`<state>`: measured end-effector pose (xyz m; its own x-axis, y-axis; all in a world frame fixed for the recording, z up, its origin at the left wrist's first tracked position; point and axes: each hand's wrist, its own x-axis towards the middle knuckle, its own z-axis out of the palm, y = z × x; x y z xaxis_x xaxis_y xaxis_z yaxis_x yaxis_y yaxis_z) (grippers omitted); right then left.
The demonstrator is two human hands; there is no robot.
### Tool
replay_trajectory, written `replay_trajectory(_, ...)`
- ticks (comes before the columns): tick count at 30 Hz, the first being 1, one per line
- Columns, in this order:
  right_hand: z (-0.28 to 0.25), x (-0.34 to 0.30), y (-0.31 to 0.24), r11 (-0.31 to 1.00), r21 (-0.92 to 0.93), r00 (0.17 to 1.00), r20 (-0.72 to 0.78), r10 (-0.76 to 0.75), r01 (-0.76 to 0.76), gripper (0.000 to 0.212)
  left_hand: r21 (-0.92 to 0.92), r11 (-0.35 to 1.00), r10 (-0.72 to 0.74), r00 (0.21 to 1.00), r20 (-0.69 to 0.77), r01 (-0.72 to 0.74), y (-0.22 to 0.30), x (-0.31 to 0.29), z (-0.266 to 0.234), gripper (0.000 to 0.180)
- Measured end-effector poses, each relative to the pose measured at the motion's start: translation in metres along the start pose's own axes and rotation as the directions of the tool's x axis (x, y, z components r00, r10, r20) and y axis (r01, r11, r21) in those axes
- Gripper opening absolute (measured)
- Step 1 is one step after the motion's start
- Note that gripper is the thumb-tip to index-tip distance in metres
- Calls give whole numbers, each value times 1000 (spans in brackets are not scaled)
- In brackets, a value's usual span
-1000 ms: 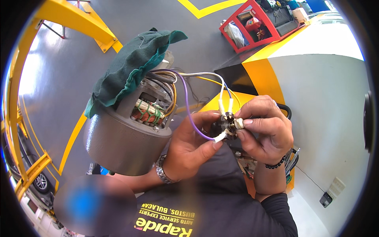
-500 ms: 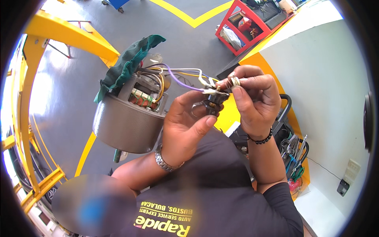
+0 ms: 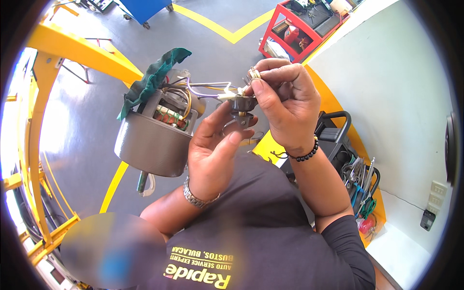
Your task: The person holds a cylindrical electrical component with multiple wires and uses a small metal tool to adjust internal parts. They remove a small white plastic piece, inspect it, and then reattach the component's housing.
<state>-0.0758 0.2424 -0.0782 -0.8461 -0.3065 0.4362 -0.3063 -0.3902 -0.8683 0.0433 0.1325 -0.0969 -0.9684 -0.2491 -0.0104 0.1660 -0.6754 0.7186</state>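
Observation:
My left hand point(image 3: 210, 150) is closed around a black cylindrical electrical part point(image 3: 242, 104), with a bracket-like lower end between thumb and fingers. White, purple and yellow wires point(image 3: 208, 86) run from this part to a grey motor point(image 3: 152, 147) at the left. Copper windings point(image 3: 170, 118) show through the motor's open side. Just above the black part, my right hand point(image 3: 292, 104) pinches a small pale ring-like piece point(image 3: 253, 73) between thumb and index finger. Its exact kind is too small to tell. A dark green cloth point(image 3: 153, 82) is draped at the motor's far edge.
A yellow steel frame point(image 3: 87, 50) stands at the left. A red cart point(image 3: 309, 31) is at the far right and a blue one point(image 3: 145, 9) at the far left. Tools point(image 3: 357, 183) sit beside my right forearm, near a pale wall point(image 3: 386, 106).
My right hand has shifted left and away from me with the small piece. The black part has moved left in my left hand and now hangs more upright.

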Motion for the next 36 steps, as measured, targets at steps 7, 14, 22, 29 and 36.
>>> replay_trajectory(7,4,-7,-7,1000,-20,1000,16,-14,14,14,-37,999,-19,999,-41,17,7,-4,2,47)
replay_trajectory(14,-3,-13,1,990,-107,993,73,-88,96,14,180,981,-46,990,-131,69,2,-2,1,49)
replay_trajectory(22,-19,-39,-1,824,505,923,-123,363,-257,7,82,993,-85,996,38,82,0,-4,-12,63)
replay_trajectory(29,7,-50,-2,745,627,957,2,291,-228,6,101,995,-3,996,-93,12,-10,-3,-8,61)
replay_trajectory(36,6,-46,2,716,640,920,-37,391,-278,6,474,880,31,999,-39,-9,-27,-2,-34,74)
